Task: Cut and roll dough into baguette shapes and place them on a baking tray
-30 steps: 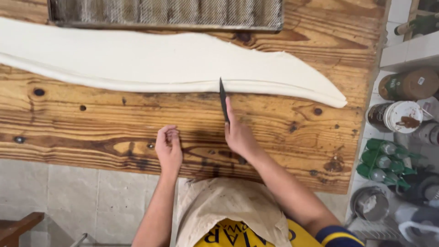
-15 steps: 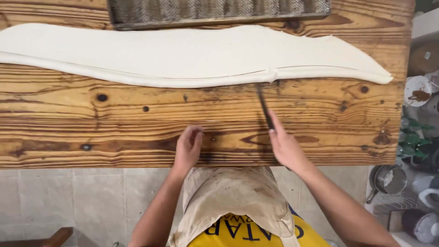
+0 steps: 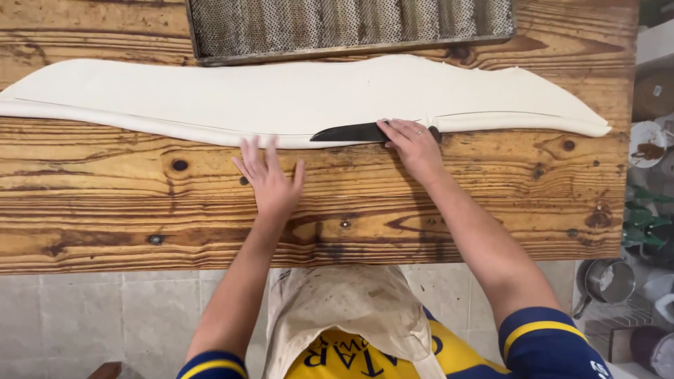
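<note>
The right hand (image 3: 414, 144) pinches a dark knife (image 3: 349, 133) laid flat along the near edge of the long dough sheet (image 3: 295, 98) on the wooden surface (image 3: 421, 203), left hand (image 3: 270, 179) spread flat beside it, sheet largely uncut.

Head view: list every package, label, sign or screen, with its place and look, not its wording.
Green packets: right edge, beside the table, stacked, green and white.
Round tub: right edge above the packets, white with a brown patch on top.
Shirt print: bottom centre, dark lettering on yellow, partly hidden by the apron.
No signs or screens.
</note>
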